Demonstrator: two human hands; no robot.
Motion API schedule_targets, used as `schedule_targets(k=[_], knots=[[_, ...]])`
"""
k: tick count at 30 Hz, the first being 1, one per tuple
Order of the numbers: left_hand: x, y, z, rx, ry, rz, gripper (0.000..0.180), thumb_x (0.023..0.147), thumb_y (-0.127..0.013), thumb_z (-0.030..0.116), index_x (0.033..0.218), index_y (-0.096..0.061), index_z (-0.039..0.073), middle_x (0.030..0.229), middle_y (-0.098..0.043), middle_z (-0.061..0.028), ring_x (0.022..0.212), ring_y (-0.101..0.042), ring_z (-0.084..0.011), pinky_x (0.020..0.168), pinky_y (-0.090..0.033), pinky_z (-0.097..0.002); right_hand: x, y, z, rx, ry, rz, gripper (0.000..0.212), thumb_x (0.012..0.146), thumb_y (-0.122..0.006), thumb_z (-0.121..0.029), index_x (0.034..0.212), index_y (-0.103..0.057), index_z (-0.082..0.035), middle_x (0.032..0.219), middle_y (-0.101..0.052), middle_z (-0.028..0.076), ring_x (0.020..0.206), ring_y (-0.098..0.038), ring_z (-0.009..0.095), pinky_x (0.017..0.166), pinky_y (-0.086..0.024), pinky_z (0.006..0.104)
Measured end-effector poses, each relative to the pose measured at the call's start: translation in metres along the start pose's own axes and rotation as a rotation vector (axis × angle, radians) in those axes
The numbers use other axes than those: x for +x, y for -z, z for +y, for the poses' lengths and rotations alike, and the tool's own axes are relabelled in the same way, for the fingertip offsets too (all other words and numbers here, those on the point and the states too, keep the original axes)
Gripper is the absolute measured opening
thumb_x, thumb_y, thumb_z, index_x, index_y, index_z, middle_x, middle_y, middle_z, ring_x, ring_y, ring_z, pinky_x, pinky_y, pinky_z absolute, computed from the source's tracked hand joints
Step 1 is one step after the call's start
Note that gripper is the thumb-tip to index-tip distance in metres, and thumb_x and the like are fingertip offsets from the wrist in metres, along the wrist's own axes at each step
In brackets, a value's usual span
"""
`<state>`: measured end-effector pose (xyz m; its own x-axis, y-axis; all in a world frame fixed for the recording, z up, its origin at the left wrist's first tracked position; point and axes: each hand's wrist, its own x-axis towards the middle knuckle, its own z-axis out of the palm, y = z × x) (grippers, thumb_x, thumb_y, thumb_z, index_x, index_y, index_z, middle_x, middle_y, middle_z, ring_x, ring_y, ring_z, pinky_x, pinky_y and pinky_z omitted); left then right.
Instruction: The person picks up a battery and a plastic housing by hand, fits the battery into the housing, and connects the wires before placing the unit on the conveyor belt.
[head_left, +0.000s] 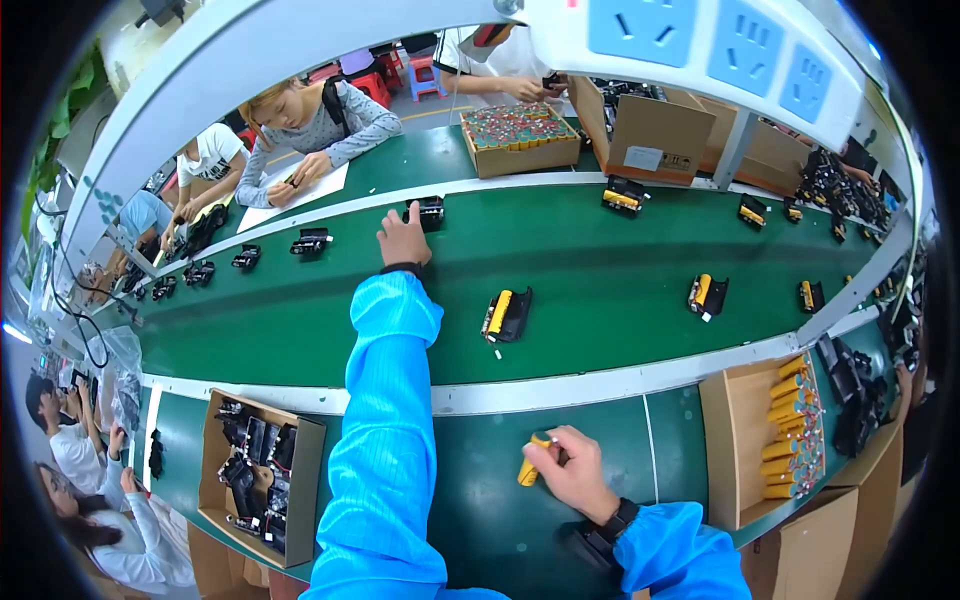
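My left hand [404,243] reaches out to the far side of the green conveyor belt, its fingers spread. Its fingertips are at the left end of a small black casing [430,212]; whether they touch it I cannot tell. Close to me, above the green worktop [480,540], my right hand [580,472] is closed around a yellow battery [531,472]. A black object [585,546] lies under my right wrist, partly hidden. On the belt in front of me sits an open black casing [516,315] with a yellow battery [498,312] in it.
More casings, some with yellow batteries [622,200], line the belt. A cardboard box [212,470] of black parts stands left, a box [735,450] of yellow batteries right. A white power strip [690,50] hangs overhead. Across the belt, a person [330,130] works; other people are nearby.
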<state>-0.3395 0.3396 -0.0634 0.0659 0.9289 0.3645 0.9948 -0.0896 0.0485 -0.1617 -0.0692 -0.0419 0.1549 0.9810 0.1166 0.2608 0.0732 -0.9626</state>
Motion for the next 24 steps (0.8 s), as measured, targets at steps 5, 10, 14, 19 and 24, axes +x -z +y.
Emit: schedule_targets(k=[5,10,14,19,24], knots=[[0.028,-0.016,0.001,0.06,0.004,-0.024,0.043,0.076,-0.065,0.015,0.118,-0.063,0.024,0.123,-0.05,-0.0137,0.117,-0.046,-0.0326,0.092,-0.039,-0.0482,0.004,0.002,-0.003,-0.169,-0.068,0.061,0.018,0.087,-0.07,-0.013,0.082,-0.061,0.002,0.068,-0.056,0.003,0.059,-0.048,0.005,0.05,-0.039,0.0237],[0.032,-0.013,-0.013,0.108,-0.061,0.027,0.037,0.075,-0.066,0.014,0.11,-0.07,0.027,0.12,-0.053,-0.0107,0.118,-0.046,-0.0298,0.091,-0.039,-0.0485,0.009,-0.002,-0.011,-0.076,-0.009,0.172,0.018,0.091,-0.065,-0.014,0.084,-0.06,0.002,0.069,-0.056,0.003,0.059,-0.05,0.006,0.05,-0.04,0.0242],[0.016,0.04,-0.007,-0.063,-0.105,-0.16,0.039,0.07,-0.069,0.014,0.106,-0.072,0.028,0.118,-0.055,-0.0093,0.118,-0.046,-0.0298,0.093,-0.038,-0.0492,0.007,0.0,0.001,0.247,-0.136,0.207,0.018,0.095,-0.06,-0.018,0.093,-0.06,0.001,0.07,-0.059,0.004,0.058,-0.053,0.009,0.05,-0.042,0.0248],[-0.059,0.115,-0.011,-0.38,-0.484,-0.341,0.045,0.061,-0.071,0.011,0.103,-0.072,0.026,0.117,-0.055,-0.009,0.118,-0.045,-0.0328,0.096,-0.035,-0.0494,0.015,-0.003,0.01,0.399,-0.062,0.152,0.016,0.099,-0.048,-0.015,0.103,-0.055,-0.001,0.07,-0.056,0.005,0.062,-0.056,0.011,0.053,-0.045,0.0243],[-0.181,0.165,-0.004,-0.389,-0.739,-0.313,0.046,0.06,-0.072,0.005,0.102,-0.071,0.024,0.118,-0.053,-0.0076,0.118,-0.044,-0.0331,0.099,-0.035,-0.0477,0.051,-0.013,-0.021,0.427,-0.047,0.0,0.023,0.1,-0.048,-0.014,0.118,-0.056,-0.002,0.065,-0.05,0.001,0.058,-0.05,0.007,0.05,-0.041,0.0232]])
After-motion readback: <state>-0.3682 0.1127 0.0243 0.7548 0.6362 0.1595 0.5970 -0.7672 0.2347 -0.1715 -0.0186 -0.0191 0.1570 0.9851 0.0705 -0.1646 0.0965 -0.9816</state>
